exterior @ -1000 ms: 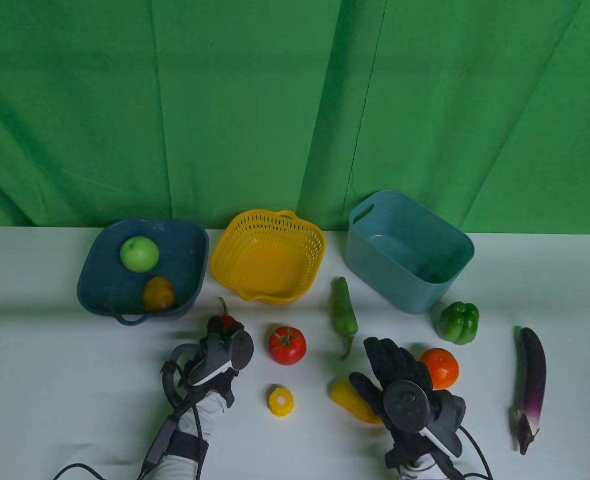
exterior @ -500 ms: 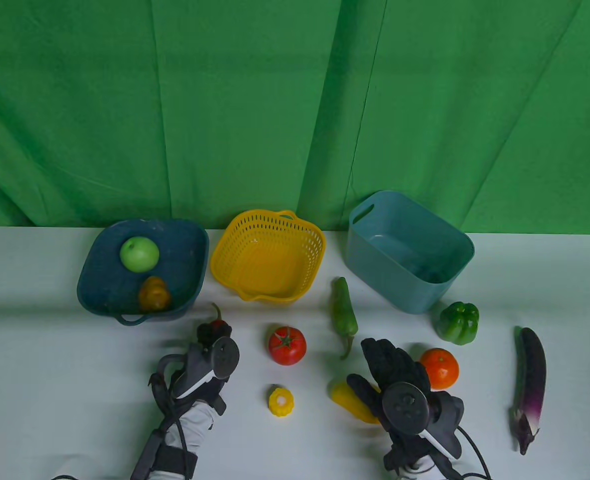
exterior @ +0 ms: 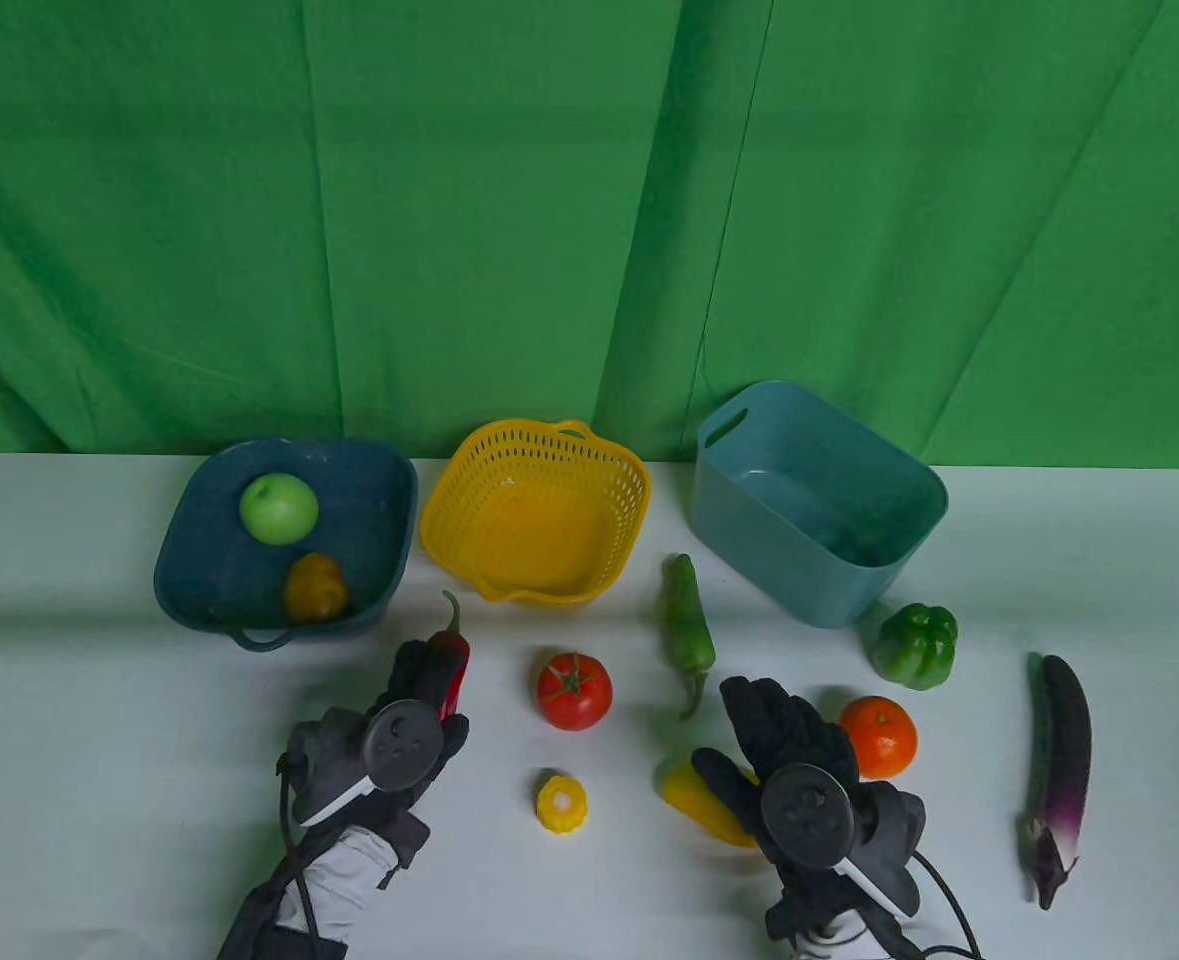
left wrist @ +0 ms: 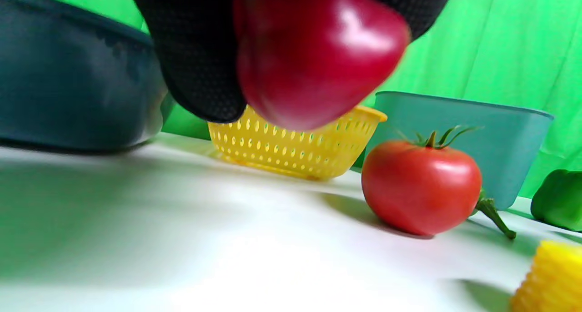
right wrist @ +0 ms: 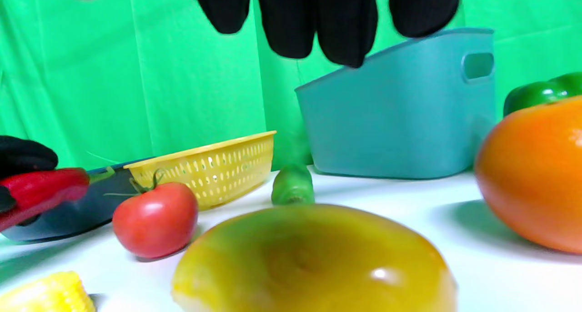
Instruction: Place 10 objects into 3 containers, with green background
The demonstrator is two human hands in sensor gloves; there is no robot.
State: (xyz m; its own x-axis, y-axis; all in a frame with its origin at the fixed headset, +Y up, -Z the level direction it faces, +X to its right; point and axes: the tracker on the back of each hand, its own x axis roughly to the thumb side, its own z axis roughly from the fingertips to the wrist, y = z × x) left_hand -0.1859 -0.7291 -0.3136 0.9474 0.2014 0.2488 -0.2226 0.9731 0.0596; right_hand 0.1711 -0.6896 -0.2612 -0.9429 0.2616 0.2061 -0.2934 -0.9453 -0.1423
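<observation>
The left hand grips the red chili, lifted just in front of the dark basket. It looks light, stiff and glossy, so likely slippery; a hold around its thick middle suits it. The right hand hovers spread over the yellow pepper, holding nothing.

Both hands wear black knit gloves with a fine dotted weave, plain in the left wrist view on the left hand's fingers. The left hand carries a dark grey round tracker disc with small buttons and a white-edged handle; the right hand carries a matching round grey disc. Pale grey sleeves show behind the gloves, with black straps at the wrists. Black cables trail from each tracker.
</observation>
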